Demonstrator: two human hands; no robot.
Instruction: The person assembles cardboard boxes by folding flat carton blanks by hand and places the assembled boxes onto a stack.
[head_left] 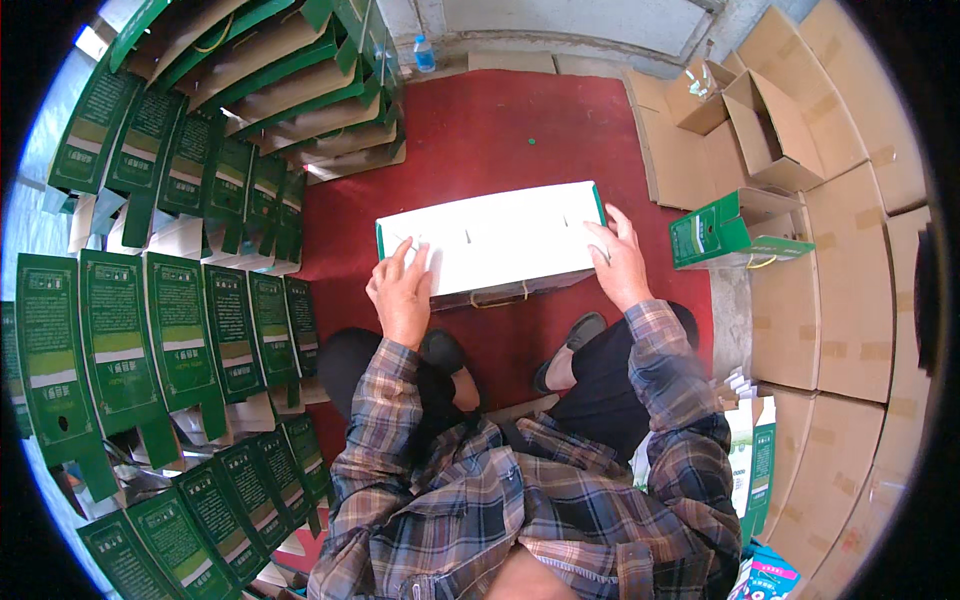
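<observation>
In front of me on the red floor covering stands a carton (500, 222), its white face turned up and green edges showing at both ends. A cord handle (498, 297) shows on the side nearest me. My left hand (403, 293) rests on the carton's left end, fingers stretched over the white face. At the opposite end, my right hand (622, 262) lies with fingers spread over the corner and edge. Neither hand grips anything; both touch the carton.
Rows of green printed cartons (180, 330) line my left. A green open box (725, 232) with a cord handle lies to the right, by stacked brown cardboard boxes (835, 270). An open brown box (775, 135) and a plastic bottle (424, 55) are farther back. Red floor covering (530, 120) stretches ahead.
</observation>
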